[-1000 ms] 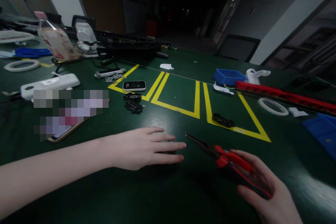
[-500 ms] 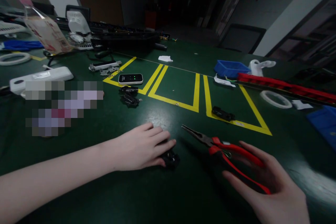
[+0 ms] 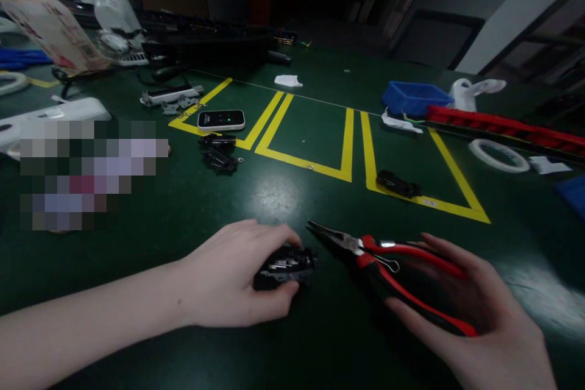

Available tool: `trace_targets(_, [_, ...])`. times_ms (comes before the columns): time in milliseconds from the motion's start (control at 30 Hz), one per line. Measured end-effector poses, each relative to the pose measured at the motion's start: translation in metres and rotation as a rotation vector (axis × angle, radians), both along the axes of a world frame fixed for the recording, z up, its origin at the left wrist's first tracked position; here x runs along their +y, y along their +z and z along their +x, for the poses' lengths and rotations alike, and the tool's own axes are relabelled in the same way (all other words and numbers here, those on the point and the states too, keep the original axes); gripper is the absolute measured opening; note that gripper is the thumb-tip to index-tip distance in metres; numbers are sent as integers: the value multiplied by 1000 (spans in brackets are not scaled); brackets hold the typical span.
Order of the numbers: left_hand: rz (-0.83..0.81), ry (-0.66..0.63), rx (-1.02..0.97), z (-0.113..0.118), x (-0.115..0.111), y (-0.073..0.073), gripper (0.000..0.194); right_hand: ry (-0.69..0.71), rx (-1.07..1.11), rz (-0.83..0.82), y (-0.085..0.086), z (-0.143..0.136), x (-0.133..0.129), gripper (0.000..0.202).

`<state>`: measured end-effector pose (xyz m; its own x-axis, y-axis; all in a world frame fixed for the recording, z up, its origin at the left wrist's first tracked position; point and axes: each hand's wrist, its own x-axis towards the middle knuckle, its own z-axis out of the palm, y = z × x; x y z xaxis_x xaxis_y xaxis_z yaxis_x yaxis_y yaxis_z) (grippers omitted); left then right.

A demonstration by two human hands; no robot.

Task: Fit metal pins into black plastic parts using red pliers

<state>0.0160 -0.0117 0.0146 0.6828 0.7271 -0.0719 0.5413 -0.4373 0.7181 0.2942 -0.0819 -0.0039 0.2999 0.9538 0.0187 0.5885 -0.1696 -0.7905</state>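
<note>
My left hand (image 3: 237, 274) is closed round a black plastic part (image 3: 287, 265) low over the green table, thumb on the near side and fingers on the far side. The palm hides part of it. In my right hand (image 3: 489, 311) are needle-nose pliers (image 3: 361, 247) with red and black handles. Their handles are spread, and the jaws look nearly closed, pointing left toward the black part without touching it. Between the handles a wire spring shows.
Yellow tape marks (image 3: 301, 161) lie ahead on the table (image 3: 183, 341). Similar black parts (image 3: 222, 158) rest left, another (image 3: 397, 184) right. Beyond are a small white-edged device (image 3: 222, 120), a blue bin (image 3: 414, 97), a tape roll (image 3: 498, 155) and a bottle (image 3: 50, 24).
My left hand has turned and wrapped round the black part, which now shows more. The pliers have shifted slightly left. The whole view has tilted downward a little.
</note>
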Motion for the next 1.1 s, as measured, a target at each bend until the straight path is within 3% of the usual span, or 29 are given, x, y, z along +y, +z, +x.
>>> trace_targets(133, [14, 26, -50, -2, -2, -6, 27, -43, 98, 69, 1, -5, 1, 90])
trace_targets(367, [53, 46, -165, -6, 2, -9, 20, -81, 204, 146, -3, 7, 0, 75])
trace_targets(567, [59, 63, -217, -8, 4, -8, 20, 5, 536, 44, -4, 11, -1, 64])
trace_targets(833, [172, 14, -136, -9, 2, -8, 27, 67, 510, -9, -8, 12, -3, 67])
trace_targets(1100, [192, -17, -174, -9, 4, -11, 26, 15, 340, -50, -11, 20, -3, 67])
